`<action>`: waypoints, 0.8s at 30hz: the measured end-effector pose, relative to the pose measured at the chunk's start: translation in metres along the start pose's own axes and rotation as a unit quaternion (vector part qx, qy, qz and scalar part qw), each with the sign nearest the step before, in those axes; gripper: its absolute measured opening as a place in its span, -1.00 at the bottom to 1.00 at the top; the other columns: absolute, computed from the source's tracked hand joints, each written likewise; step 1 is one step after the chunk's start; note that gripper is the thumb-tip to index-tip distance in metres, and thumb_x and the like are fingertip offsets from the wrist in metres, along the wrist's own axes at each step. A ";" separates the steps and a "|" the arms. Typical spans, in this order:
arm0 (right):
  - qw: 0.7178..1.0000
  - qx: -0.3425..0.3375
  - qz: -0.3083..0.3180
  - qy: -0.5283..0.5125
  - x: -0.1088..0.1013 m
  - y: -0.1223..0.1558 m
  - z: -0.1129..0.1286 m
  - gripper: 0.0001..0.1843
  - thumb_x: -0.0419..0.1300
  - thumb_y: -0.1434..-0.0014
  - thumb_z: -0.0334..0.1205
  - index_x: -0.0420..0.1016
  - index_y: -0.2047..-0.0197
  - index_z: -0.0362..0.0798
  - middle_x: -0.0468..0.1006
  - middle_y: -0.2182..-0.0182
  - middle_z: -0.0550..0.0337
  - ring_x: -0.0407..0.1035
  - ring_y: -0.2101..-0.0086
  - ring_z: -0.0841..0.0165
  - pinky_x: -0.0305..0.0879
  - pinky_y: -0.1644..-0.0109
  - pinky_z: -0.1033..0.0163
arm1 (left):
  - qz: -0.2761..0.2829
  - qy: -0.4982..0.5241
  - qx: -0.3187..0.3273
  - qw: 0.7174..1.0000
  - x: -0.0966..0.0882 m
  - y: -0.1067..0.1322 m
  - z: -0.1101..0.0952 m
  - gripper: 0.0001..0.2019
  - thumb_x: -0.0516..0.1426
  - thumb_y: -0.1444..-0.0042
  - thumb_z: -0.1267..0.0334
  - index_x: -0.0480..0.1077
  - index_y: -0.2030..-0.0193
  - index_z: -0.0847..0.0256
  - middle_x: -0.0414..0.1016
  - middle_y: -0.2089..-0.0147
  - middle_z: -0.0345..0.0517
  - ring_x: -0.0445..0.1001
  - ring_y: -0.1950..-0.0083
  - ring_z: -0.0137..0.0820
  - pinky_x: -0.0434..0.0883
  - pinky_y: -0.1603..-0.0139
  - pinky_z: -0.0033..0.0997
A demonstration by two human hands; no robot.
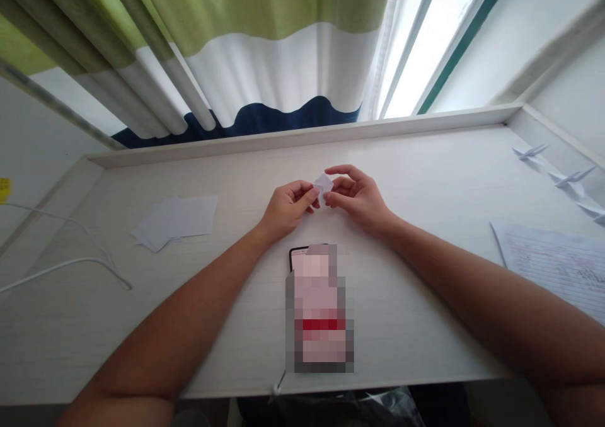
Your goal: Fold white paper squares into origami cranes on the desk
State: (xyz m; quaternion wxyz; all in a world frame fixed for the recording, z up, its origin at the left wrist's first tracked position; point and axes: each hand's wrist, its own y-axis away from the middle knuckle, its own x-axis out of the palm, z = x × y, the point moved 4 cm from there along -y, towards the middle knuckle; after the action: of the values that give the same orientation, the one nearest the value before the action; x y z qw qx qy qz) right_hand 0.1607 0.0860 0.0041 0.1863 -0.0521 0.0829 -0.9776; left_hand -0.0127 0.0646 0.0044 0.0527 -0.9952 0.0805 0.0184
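A small folded piece of white paper (324, 183) is held up over the desk, its top corner pointing away from me. My left hand (290, 206) pinches its left side between thumb and curled fingers. On the right side, the thumb of my right hand (357, 197) lies against the paper's edge, with the index finger raised and arched above it. The other right fingers curl behind and are partly hidden. Just below both hands, a phone (297, 250) lies on the desk, its screen mostly blurred out.
Loose white paper sheets (177, 221) overlap on the left of the white desk (236, 326). Several folded paper shapes (574, 178) line the right edge, above a written lined sheet (558, 260). A white cable (70, 261) crosses the left side. Curtains (293, 49) hang behind the raised back rim.
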 end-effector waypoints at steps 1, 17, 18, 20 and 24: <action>1.000 -0.009 0.003 0.008 0.001 0.001 0.000 -0.48 0.47 -0.08 -0.15 0.47 -0.08 0.02 0.56 0.37 0.31 0.53 0.35 0.36 0.51 0.15 0.14 | -0.002 -0.002 0.002 1.000 0.000 0.000 0.000 -0.61 0.37 -0.17 -0.12 0.56 0.27 0.22 0.60 0.35 -0.13 0.53 0.31 -0.41 0.47 0.24 -0.38; 0.999 -0.010 -0.034 0.014 0.003 0.002 -0.004 -0.64 0.46 -0.17 0.06 0.52 0.23 -0.03 0.62 0.41 0.18 0.55 0.43 0.36 0.58 0.28 0.14 | 0.025 0.014 -0.001 1.000 0.006 0.000 0.007 -0.57 0.31 -0.27 -0.15 0.42 0.19 0.22 0.60 0.33 -0.16 0.60 0.32 -0.42 0.47 0.25 -0.41; 0.999 -0.011 -0.027 0.015 0.003 0.002 -0.003 -0.63 0.47 -0.17 0.06 0.54 0.20 -0.04 0.61 0.42 0.19 0.55 0.43 0.36 0.59 0.28 0.13 | 0.022 0.013 -0.002 1.000 0.005 0.000 0.007 -0.57 0.31 -0.26 -0.15 0.42 0.20 0.22 0.61 0.34 -0.16 0.60 0.32 -0.42 0.47 0.26 -0.41; 1.000 -0.015 -0.010 0.023 0.003 0.001 -0.002 -0.61 0.48 -0.16 0.07 0.57 0.15 -0.04 0.60 0.44 0.21 0.55 0.43 0.35 0.60 0.26 0.12 | 0.020 0.014 -0.005 1.000 0.005 0.000 0.007 -0.57 0.32 -0.25 -0.15 0.43 0.19 0.22 0.62 0.34 -0.15 0.60 0.32 -0.42 0.47 0.26 -0.41; 0.999 -0.015 -0.015 0.038 -0.001 -0.001 -0.002 -0.65 0.49 -0.14 0.05 0.59 0.24 -0.05 0.63 0.43 0.19 0.54 0.43 0.36 0.60 0.28 0.14 | 0.029 0.027 -0.015 0.999 0.005 0.000 0.008 -0.53 0.37 -0.18 -0.16 0.45 0.12 0.23 0.68 0.30 -0.11 0.66 0.28 -0.37 0.46 0.23 -0.39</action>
State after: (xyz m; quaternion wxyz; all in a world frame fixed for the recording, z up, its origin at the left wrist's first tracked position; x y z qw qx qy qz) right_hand 0.1610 0.0879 0.0020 0.1671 -0.0194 0.1032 -0.9803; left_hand -0.0077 0.0648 -0.0041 0.0345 -0.9932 0.1106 -0.0060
